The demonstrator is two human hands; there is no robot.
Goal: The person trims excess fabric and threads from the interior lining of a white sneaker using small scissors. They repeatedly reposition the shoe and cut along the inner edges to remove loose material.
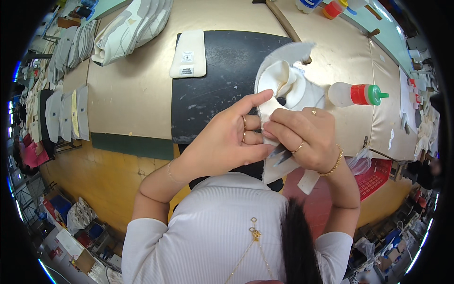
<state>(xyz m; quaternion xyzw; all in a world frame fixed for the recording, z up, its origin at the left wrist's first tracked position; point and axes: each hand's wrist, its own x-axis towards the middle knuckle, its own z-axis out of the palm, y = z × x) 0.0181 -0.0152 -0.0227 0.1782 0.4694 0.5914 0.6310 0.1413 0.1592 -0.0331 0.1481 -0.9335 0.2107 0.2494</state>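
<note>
Both hands are at a grey and cream shoe upper (309, 92), raised over the right edge of a black board. My left hand (224, 130) holds its near side, thumb on top and ringed fingers bent around the edge. The fingertips of my right hand (305, 135) pinch the cream edge close to the left fingers. Pointed metal blades (282, 157), like those of small snips, stick out below the right palm; their handle is hidden. A cream padded shoe tongue (193, 52) with printed labels lies flat on the board, beyond my left hand.
The black board (217, 61) rests on a tan-covered table (127, 90). A squeeze bottle (354, 94) with a green cap lies at the right, near a wooden-handled hammer (286, 21). Stacked shoe uppers (132, 31) stand far left. A red crate (376, 177) sits below the table's right side.
</note>
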